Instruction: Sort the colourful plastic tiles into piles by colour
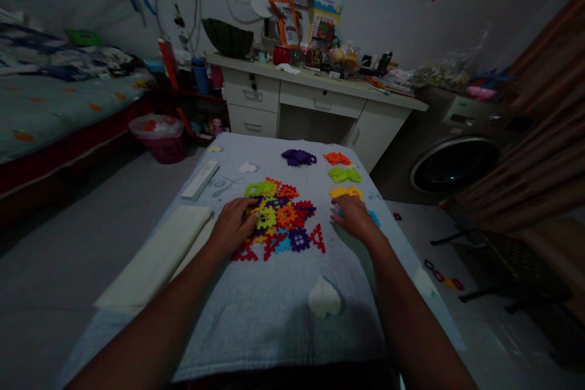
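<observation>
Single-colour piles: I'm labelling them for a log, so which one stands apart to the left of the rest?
The purple pile; the orange pile, green pile, yellow pile and partly hidden blue pile run in a column to its right.

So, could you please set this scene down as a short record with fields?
Left hand: at the left edge of the mixed pile; grip unclear
Right hand: at the yellow group, partly covering the blue group
Pile: notched plastic-looking pieces, several colours
Other groups: purple group, orange group, green group
Table's left side: white box, pale flat item
Behind table: white desk
</observation>
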Available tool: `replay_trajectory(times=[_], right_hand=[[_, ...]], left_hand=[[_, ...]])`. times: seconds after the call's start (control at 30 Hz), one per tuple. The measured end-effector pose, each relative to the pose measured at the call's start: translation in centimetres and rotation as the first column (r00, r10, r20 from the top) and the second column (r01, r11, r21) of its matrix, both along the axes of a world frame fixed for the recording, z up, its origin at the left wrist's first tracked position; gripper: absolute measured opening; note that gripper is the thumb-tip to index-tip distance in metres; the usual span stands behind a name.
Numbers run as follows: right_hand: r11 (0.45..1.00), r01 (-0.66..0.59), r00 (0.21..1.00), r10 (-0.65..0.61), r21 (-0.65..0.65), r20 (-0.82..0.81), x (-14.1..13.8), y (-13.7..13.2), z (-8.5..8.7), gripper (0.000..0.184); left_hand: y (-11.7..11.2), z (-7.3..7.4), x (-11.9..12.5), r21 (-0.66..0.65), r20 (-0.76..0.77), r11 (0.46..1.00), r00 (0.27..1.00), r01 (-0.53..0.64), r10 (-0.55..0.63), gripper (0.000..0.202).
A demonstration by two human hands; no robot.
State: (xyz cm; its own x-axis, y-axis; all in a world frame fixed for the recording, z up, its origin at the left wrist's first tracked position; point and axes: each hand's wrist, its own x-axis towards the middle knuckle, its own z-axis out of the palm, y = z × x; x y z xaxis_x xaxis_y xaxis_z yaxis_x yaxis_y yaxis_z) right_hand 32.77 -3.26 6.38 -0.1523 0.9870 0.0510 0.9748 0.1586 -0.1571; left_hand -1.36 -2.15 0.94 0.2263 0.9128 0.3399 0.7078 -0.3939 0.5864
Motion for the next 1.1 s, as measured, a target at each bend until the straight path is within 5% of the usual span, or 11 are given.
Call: replay_trajectory(times=[0.23,0.4,0.57,0.73,0.97,1.1], right_hand=[[0.996,-0.086,0.978,0.081,-0.020,-0.191,-5.2,2.7,-2.6,0.041],[0.997,-0.076,0.945,0.082,0.031,-0.317,-5.2,3.7,-5.1,0.039],[0.992,-0.087,0.882,0.122,0.097,-0.456,-4.7,3.8,-5.6,0.041],[0.990,-0.027,0.762,0.112,0.141,-0.638,-4.6,3.6,-5.6,0.031],[0.999,0.000,0.485,-0.032,-0.036,-0.874,-5.0,3.0,-4.4,0.012],[0.998,0.019,0.400,-0.062,-0.059,-0.915,-4.0,4.3,-3.0,0.016]], left_hand=[[-0.1,-0.2,-0.1,0.015,0.003,1.000,1.000,0.009,-0.009,0.045],[-0.1,-0.2,-0.1,0.015,-0.009,1.000,1.000,0.013,-0.013,0.047],[-0.1,-0.3,-0.1,0.007,-0.023,1.000,1.000,0.006,-0.006,0.046],[-0.1,-0.1,-0.1,-0.001,-0.025,1.000,1.000,0.004,-0.004,0.046],[-0.1,0.0,0.0,-0.012,-0.035,1.000,0.999,0.000,0.000,0.047],[0.0,-0.3,-0.1,-0.017,-0.032,1.000,0.999,0.000,-0.001,0.049]])
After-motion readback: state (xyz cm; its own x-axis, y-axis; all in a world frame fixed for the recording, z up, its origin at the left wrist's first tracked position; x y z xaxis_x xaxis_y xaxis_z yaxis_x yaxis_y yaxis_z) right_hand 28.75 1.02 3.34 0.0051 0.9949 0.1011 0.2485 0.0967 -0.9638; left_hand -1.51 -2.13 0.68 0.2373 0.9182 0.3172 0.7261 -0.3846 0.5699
